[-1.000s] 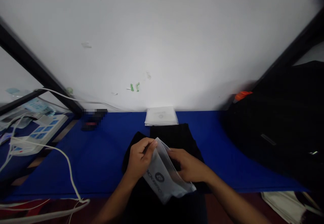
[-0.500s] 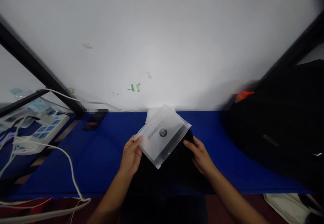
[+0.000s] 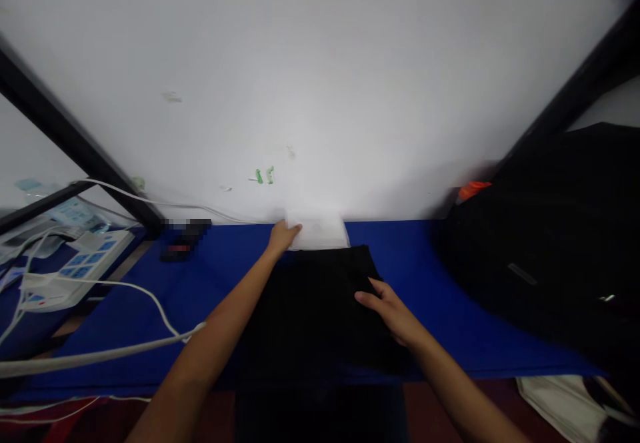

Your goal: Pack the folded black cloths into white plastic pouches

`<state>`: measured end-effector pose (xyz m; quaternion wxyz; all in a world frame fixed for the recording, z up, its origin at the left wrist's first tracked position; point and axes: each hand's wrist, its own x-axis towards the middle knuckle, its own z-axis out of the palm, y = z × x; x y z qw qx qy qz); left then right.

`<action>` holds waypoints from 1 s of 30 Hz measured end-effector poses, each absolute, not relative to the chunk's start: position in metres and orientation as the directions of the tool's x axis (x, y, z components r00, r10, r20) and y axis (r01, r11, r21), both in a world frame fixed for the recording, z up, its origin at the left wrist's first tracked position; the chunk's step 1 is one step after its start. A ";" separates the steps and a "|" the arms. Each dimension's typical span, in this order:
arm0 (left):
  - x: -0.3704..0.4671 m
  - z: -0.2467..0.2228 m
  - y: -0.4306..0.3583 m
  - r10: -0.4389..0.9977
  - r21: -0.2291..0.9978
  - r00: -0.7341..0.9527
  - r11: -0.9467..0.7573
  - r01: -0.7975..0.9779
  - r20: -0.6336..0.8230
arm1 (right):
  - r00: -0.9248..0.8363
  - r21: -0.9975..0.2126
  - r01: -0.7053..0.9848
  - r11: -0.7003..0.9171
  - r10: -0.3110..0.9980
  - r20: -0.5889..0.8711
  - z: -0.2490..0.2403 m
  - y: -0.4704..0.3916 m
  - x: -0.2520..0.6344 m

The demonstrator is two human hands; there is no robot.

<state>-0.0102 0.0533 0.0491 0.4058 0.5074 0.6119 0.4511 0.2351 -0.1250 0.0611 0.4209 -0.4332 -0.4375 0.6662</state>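
My left hand (image 3: 285, 237) is stretched to the back of the blue surface, closed on the left edge of a frosted plastic zip pouch (image 3: 320, 229). The pouch is smeared by motion and lies against the foot of the wall, over or beside other white material; I cannot tell which. A black cloth item (image 3: 320, 296), flat with a straight far edge, lies in front of me. At its right edge is my right hand (image 3: 387, 306), thumb on top and the lower fingers hidden, seemingly gripping the cloth.
The blue surface (image 3: 420, 269) meets a white wall (image 3: 350, 96). A large black bag (image 3: 530, 249) with an orange piece (image 3: 473, 190) stands right. A white power strip (image 3: 93, 263) and loose white cables (image 3: 135, 351) lie left. A blurred-out dark object (image 3: 185, 239) sits near the wall.
My left hand has carried the zip pouch forward, from above the black cloth to the wall. The black cloth is now uncovered. My right hand stays by its right edge, slightly lower.
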 end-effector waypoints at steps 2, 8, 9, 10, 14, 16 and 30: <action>-0.011 0.051 0.065 0.982 0.940 -0.191 0.062 0.335 0.004 | -0.274 -0.947 -0.182 -0.264 0.939 -0.209 0.062 -0.127 0.235; -0.001 0.051 0.023 0.988 0.899 -0.079 -0.089 0.429 0.135 | -0.154 -0.938 -0.207 -0.277 0.956 -0.248 0.059 -0.124 0.238; 0.000 0.050 0.008 0.991 0.907 -0.031 -0.103 0.409 0.126 | -0.138 -0.936 -0.215 -0.280 0.957 -0.254 0.058 -0.123 0.238; 0.001 0.049 -0.006 0.994 0.920 0.022 -0.109 0.376 0.109 | -0.126 -0.932 -0.224 -0.286 0.957 -0.263 0.057 -0.122 0.238; -0.007 0.045 -0.062 0.993 0.991 0.114 0.003 0.137 -0.019 | -0.110 -0.920 -0.240 -0.309 0.951 -0.290 0.053 -0.120 0.233; -0.013 0.043 -0.084 0.995 0.986 0.094 -0.003 0.167 -0.013 | -0.110 -0.914 -0.254 -0.316 0.948 -0.297 0.051 -0.120 0.232; -0.076 0.034 -0.116 0.961 0.644 0.202 -0.275 0.714 0.188 | -0.070 -0.947 -0.148 -0.285 0.958 -0.278 0.043 -0.121 0.266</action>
